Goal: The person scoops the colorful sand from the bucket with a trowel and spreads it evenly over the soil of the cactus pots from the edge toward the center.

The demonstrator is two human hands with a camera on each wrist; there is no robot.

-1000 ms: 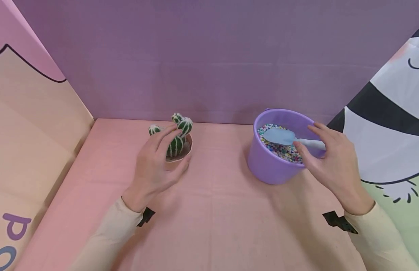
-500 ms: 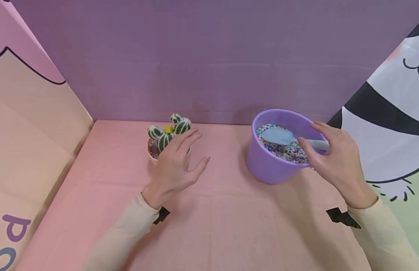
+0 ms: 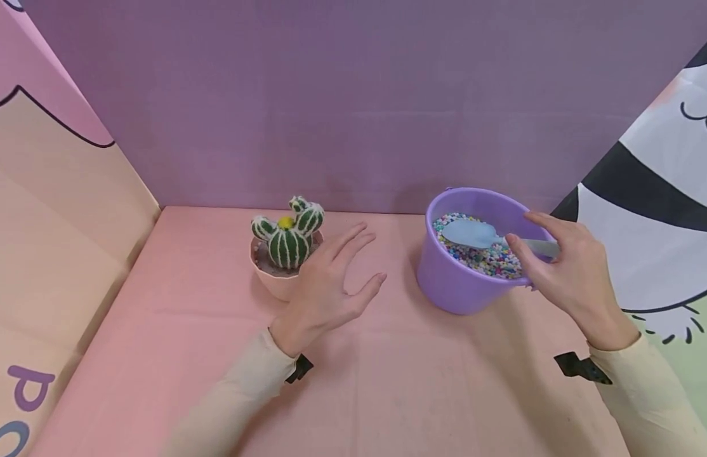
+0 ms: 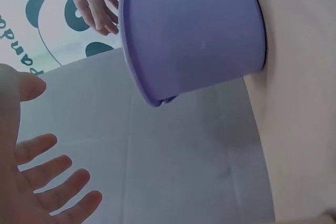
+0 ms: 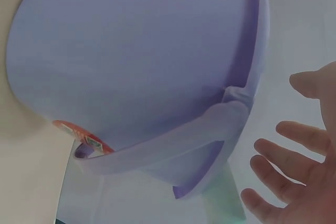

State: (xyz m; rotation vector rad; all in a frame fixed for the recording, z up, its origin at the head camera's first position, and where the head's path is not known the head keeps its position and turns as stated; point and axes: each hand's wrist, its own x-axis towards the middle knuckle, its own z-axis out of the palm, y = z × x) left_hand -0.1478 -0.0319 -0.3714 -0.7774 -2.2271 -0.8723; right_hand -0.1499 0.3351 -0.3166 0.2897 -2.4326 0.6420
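A purple bucket (image 3: pixel 459 285) stands on the right, filled with small multicoloured beads (image 3: pixel 490 261). On the beads lies a light blue scoop (image 3: pixel 470 233), its pale handle pointing right. My right hand (image 3: pixel 570 270) hovers over the bucket's right rim, thumb and fingers spread about the handle's end; the right wrist view shows the fingers apart from the bucket. A potted cactus (image 3: pixel 289 246) with a yellow top sits on the left. My left hand (image 3: pixel 325 285) is in front of the pot's right side, fingers loosely spread and holding nothing, its palm towards the bucket.
A pink cloth (image 3: pixel 376 374) covers the surface. Behind rises a purple backdrop (image 3: pixel 353 114), with printed panels at left and right. The bucket's handle (image 5: pixel 168 140) hangs along its side, by a red label (image 5: pixel 86 136).
My left hand has moved right, from over the cactus to beside its pot, uncovering the plant. The right hand has shifted very slightly right; bucket and scoop look still.
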